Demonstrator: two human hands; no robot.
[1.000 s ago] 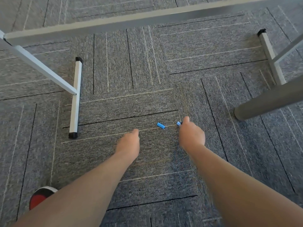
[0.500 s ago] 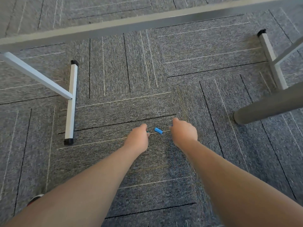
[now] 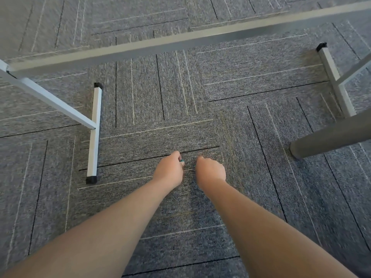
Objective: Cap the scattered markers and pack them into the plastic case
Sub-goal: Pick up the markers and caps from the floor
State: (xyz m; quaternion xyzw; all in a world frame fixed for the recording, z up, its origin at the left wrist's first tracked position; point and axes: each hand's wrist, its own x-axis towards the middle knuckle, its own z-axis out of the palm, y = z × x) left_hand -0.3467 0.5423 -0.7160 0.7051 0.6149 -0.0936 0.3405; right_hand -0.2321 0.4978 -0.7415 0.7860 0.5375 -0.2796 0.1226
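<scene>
Grey striped carpet tiles [image 3: 261, 67] are covering the floor. A white metal table frame [image 3: 94, 133] is standing on them, and a grey leg [image 3: 331, 137] is slanting in at right. The left hand [image 3: 169, 169] is pinching a small teal marker piece [image 3: 182, 160] in curled fingertips, low over the carpet. The right hand [image 3: 209, 170], just beside it, is curling its fingers under; cannot tell whether they are gripping anything.
</scene>
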